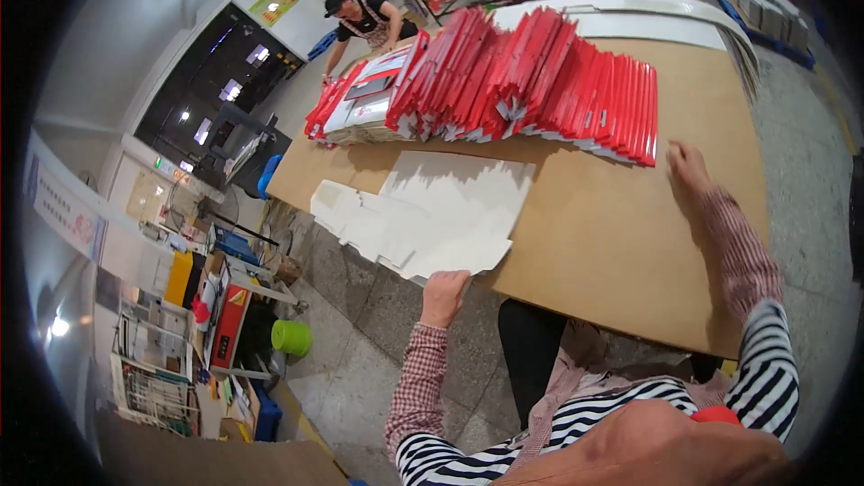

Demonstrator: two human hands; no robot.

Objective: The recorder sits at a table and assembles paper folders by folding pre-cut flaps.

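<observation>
My left hand (444,299) is closed on the near edge of a flat white die-cut cardboard sheet (432,216). The sheet lies partly on the brown table and reaches past its left edge. My right hand (689,168) is over the table just beyond the right end of a long row of folded red cartons (576,94). Its fingers are loosely bent and slightly apart, with nothing seen in them. The red cartons stand on edge, packed closely and leaning, their pale edges toward me. A pile of white printed sheets (364,112) sits at the row's left end.
The brown tabletop (621,243) spreads before me. Across it, a co-worker (373,22) leans over the far left end. A green bucket (291,337) and a cluttered bench stand on the floor at left. A loaded blue pallet (765,18) is at far right.
</observation>
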